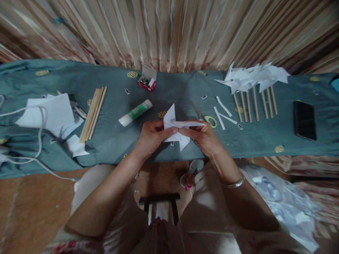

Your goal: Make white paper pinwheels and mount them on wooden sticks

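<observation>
A white paper pinwheel (170, 118) with folded blades is held up over the near edge of the table. My left hand (153, 137) grips its left side, thumb pressed close to the centre. From the other side my right hand (202, 135) pinches it, and the two thumb tips almost meet at the middle. Fingers behind the paper are hidden. Just beyond my hands lie scissors (210, 121) with pale green handles and a green and white glue stick (135, 113). White paper strips (219, 118) rest right of the scissors.
Wooden sticks (93, 114) and white paper sheets (51, 114) with a white cable (40, 141) lie left. A red box of metal pins (147, 80) stands at the back. Finished pinwheels on sticks (254, 79) and a black phone (304, 120) are right. A plastic bag (283, 201) sits beside my leg.
</observation>
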A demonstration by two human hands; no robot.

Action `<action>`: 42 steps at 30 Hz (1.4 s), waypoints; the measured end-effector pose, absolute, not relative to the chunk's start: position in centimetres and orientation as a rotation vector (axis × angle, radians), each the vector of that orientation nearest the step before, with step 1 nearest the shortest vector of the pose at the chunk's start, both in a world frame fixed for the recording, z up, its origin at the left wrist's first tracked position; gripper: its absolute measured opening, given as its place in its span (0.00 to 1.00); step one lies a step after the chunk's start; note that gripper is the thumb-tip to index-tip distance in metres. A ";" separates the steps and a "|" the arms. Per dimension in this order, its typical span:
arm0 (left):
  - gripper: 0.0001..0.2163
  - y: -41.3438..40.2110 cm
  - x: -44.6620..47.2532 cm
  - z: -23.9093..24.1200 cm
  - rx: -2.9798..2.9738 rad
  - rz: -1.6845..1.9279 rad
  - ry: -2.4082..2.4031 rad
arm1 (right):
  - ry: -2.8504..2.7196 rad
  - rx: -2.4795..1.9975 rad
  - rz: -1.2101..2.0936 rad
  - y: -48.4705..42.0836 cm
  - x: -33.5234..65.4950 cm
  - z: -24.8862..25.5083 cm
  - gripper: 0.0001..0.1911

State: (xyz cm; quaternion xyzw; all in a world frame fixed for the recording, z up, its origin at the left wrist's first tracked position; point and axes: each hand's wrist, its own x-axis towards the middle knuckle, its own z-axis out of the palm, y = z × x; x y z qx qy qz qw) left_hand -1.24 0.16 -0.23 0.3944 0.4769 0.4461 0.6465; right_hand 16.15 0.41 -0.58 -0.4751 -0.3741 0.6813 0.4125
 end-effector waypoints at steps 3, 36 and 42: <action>0.11 0.1 -1.2 -0.3 0.924 1.020 1.085 | -0.906 -1.175 1.743 0.4 16.0 -0.5 0.16; 0.08 0.1 -1.2 -0.1 0.938 1.045 1.149 | -0.918 -1.187 1.705 0.4 15.7 -0.4 0.11; 0.11 0.1 -1.2 0.0 0.951 1.026 1.166 | -0.928 -1.175 1.702 0.4 15.7 -0.6 0.10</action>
